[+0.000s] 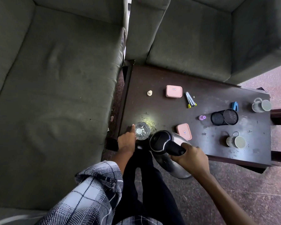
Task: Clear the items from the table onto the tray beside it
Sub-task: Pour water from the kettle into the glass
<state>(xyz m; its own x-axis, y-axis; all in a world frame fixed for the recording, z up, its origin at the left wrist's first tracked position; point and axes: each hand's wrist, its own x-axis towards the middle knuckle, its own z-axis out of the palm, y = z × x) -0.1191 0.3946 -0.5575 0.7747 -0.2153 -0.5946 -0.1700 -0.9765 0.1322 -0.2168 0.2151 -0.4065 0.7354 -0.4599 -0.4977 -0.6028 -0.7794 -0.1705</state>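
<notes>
My right hand (191,157) grips the black handle of a steel kettle (167,148), held tilted over the near edge of the dark table (169,111). My left hand (127,139) holds a clear drinking glass (142,131) that stands at the table's near left corner. On the table lie two pink lidded boxes (173,91) (184,131), a small white cap (149,93), a folded tool with yellow tips (190,100), a purple cap (202,117), a blue stapler (235,106), a black mesh holder on its side (225,117) and two mugs (261,105) (235,141). No tray shows.
Green sofas (55,78) (193,38) border the table on the left and at the back. My legs in dark trousers (146,184) stand at the near edge. Speckled floor (234,184) lies to the right and in front.
</notes>
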